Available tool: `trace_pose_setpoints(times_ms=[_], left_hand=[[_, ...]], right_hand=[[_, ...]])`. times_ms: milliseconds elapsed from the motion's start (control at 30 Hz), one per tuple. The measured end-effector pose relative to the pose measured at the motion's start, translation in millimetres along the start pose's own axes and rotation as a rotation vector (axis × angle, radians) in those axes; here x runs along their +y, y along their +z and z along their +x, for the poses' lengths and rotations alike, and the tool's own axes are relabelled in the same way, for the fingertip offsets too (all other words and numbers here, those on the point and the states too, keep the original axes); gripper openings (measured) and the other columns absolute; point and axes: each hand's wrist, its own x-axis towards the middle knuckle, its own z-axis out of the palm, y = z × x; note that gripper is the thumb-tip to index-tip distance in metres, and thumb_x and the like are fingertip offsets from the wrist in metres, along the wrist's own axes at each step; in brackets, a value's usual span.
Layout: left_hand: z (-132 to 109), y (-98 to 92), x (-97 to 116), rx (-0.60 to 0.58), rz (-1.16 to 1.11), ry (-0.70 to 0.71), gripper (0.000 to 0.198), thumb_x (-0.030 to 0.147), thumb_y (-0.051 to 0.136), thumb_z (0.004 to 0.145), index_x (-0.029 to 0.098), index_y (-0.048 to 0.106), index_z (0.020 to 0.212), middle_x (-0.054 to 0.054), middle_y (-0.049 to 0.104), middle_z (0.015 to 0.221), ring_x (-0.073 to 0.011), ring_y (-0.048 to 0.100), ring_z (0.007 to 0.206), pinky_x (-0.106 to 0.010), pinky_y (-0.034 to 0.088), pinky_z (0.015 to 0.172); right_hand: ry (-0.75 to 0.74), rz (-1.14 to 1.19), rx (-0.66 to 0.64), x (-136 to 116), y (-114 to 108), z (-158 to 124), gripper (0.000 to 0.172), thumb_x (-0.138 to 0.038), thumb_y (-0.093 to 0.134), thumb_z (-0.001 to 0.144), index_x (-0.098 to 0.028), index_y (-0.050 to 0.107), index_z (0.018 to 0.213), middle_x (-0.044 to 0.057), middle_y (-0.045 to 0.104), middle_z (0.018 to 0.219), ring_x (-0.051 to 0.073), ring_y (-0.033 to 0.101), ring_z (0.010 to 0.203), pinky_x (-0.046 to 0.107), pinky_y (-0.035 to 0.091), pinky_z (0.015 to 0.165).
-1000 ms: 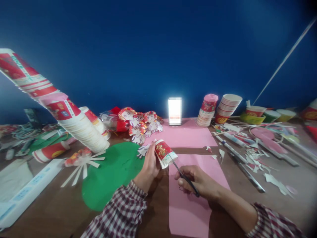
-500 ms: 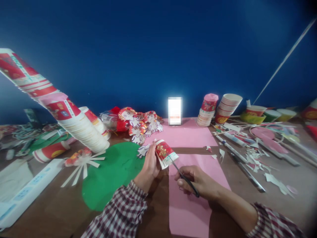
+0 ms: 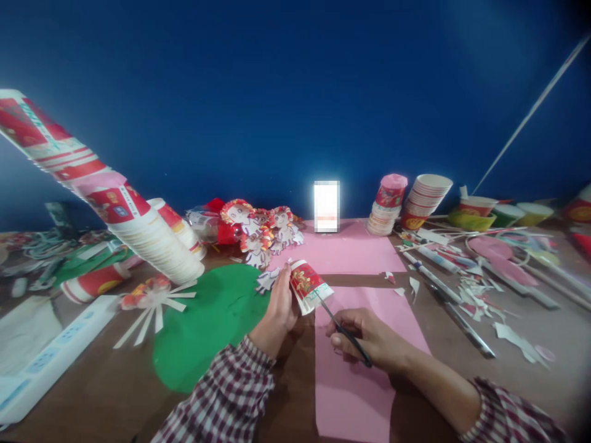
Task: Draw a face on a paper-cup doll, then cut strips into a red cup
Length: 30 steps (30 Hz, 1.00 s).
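Note:
My left hand point(image 3: 279, 307) is closed around a red and white paper cup point(image 3: 308, 286), held on its side with the rim pointing right. My right hand point(image 3: 369, 338) grips dark scissors point(image 3: 344, 330), whose blades reach up to the cup's rim. Both hands hover over the brown table, above a pink paper sheet point(image 3: 355, 381). A green paper circle point(image 3: 207, 323) lies just left of my left hand.
A leaning stack of paper cups point(image 3: 115, 209) rises at left above a white power strip point(image 3: 46, 357). Paper dolls point(image 3: 263, 231), a bright phone point(image 3: 326, 206) and another pink sheet point(image 3: 351, 252) sit behind. Cup stacks point(image 3: 422, 200), bowls, pens and paper scraps point(image 3: 471, 289) crowd the right.
The cup has turned slightly in my left hand and the scissors have shifted a little at its rim. Otherwise nothing moved.

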Motion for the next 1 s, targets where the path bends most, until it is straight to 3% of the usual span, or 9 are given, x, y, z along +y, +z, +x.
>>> trace_pose_setpoints(times_ms=[1000], left_hand=[[-2.6, 1.8, 2.6, 0.005, -0.016, 0.004, 0.025, 0.04, 0.06, 0.08, 0.016, 0.055, 0.079, 0.001, 0.06, 0.065, -0.012, 0.057, 0.056, -0.027, 0.048, 0.063]], right_hand=[[-0.02, -0.024, 0.051, -7.2, 3.2, -1.6, 0.031, -0.042, 0.066, 0.075, -0.015, 0.052, 0.072, -0.003, 0.052, 0.056, 0.008, 0.049, 0.045, 0.019, 0.04, 0.042]])
